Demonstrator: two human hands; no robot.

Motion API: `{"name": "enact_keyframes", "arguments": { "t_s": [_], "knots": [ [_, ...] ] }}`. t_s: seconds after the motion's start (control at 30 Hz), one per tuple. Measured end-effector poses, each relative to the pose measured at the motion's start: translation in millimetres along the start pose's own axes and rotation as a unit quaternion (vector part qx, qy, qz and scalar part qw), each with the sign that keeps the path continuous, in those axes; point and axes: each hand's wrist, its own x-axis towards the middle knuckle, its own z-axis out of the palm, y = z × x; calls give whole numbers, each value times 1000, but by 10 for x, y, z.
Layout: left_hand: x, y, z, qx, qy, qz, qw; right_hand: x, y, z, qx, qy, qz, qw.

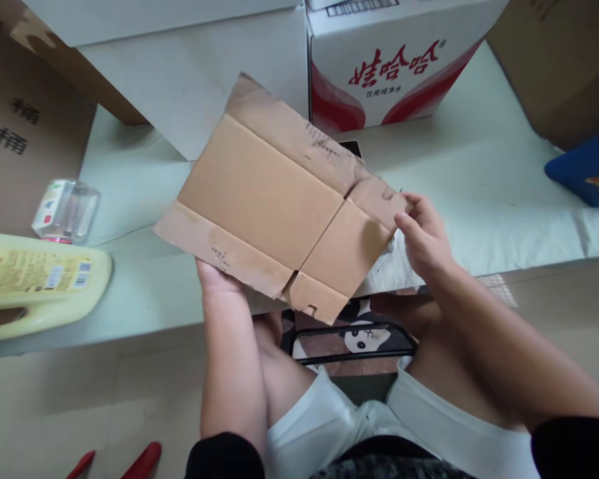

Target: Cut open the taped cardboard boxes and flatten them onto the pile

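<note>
A creased, torn-edged piece of brown cardboard (259,193) is held tilted above the low covered surface. Fold lines cross it, and dark scribbles mark its upper and lower edges. My right hand (423,233) pinches its right corner between thumb and fingers. From below, my left hand (218,279) supports the lower left edge; most of its fingers are hidden behind the cardboard. A small part of a dark object (352,148) shows behind the upper edge.
Behind stand a white box (219,73) and a red-and-white water carton (374,73). At left are a brown carton (24,133), a clear bottle (70,209) and a yellow jug (44,286). A blue package (589,169) lies at right, and a panda-patterned item (364,339) sits between my legs.
</note>
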Motion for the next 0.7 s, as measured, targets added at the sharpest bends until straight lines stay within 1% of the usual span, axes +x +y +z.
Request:
{"name": "enact_keyframes", "arguments": {
  "t_s": [0.03,0.1,0.13,0.17,0.2,0.27,0.3,0.37,0.43,0.5,0.57,0.6,0.63,0.67,0.7],
  "knots": [
    [1,4,10,-1,-2,7,1000,-8,14,11,19,-40,36,998],
    [11,13,17,1,-6,11,1000,-41,31,35,47,-123,111,985],
    [19,21,15,2,-9,12,1000,-62,32,47,56,-147,142,977],
    [27,32,10,1,-13,12,1000,-81,29,59,63,-153,162,973],
    [36,44,6,-1,-20,12,1000,-98,23,70,70,-144,173,972],
    [57,65,-4,-4,-30,8,1000,-119,9,88,77,-111,183,974],
    [69,70,-10,1,-25,1,1000,-127,3,97,77,-100,188,974],
    [101,63,-26,27,12,-32,999,-155,-9,118,69,-101,211,970],
    [137,42,-50,54,58,-83,993,-217,-31,151,53,-132,256,956],
    [165,27,-75,62,80,-116,988,-313,-74,188,36,-185,297,936],
    [172,40,-92,48,75,-100,991,-417,-143,195,33,-232,314,920],
    [167,59,-95,33,67,-85,994,-463,-186,170,40,-241,316,917],
    [157,85,-94,16,55,-79,995,-500,-230,117,49,-238,317,917],
    [144,116,-90,1,45,-85,995,-527,-275,30,55,-217,316,922],
    [131,149,-82,-10,38,-103,994,-541,-316,-95,57,-179,311,932]
  ]
}}
